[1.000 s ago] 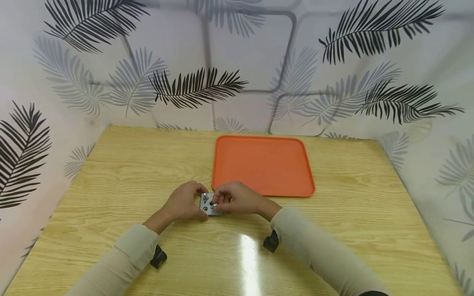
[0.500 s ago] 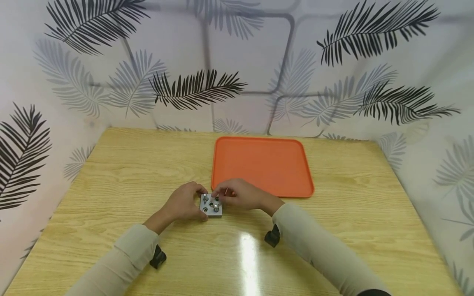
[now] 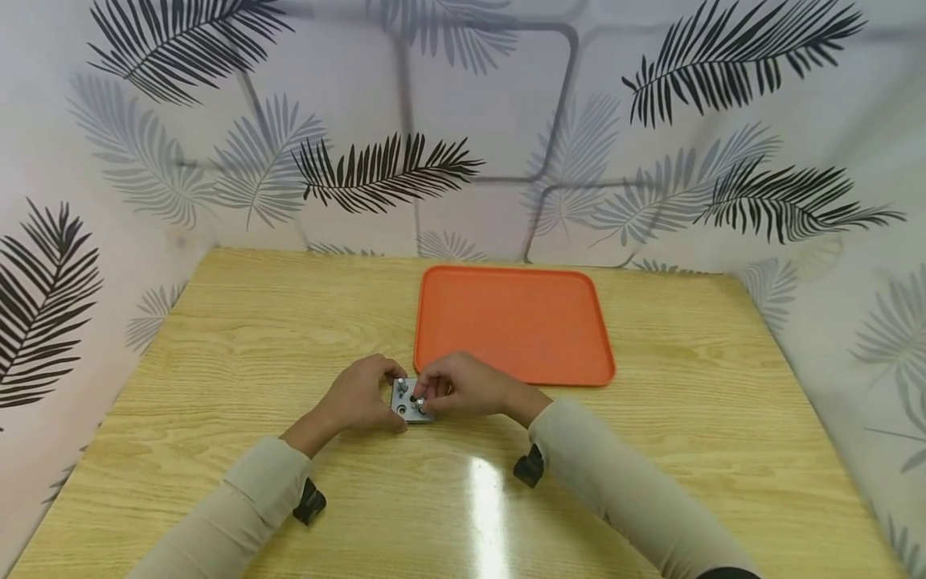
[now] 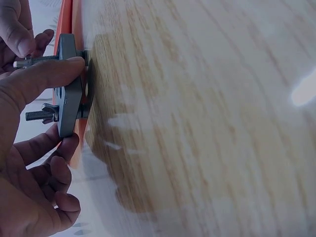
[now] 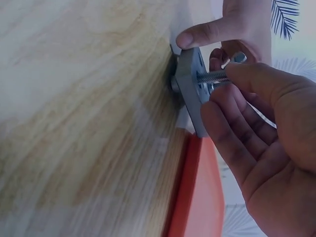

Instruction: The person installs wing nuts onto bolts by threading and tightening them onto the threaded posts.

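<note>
Two hands work on one small part. The right hand point(image 3: 463, 388) pinches a threaded bolt point(image 5: 217, 76) between thumb and fingertips; the bolt stands in a hole of a grey metal plate point(image 3: 411, 400). The left hand point(image 3: 360, 398) grips the plate by its edges, thumb on one side and fingers on the other, steadying it on the wooden table point(image 3: 217, 354), just in front of the orange tray point(image 3: 514, 322).

Step in hand, as judged: seating or turning the bolt in the plate. Next move calls for a steady plate and a bolt kept square to the hole.

Limits of view: direction of turning cannot be told. A second bolt point(image 4: 40, 115) shows in the left wrist view. The plate's underside is hidden.
</note>
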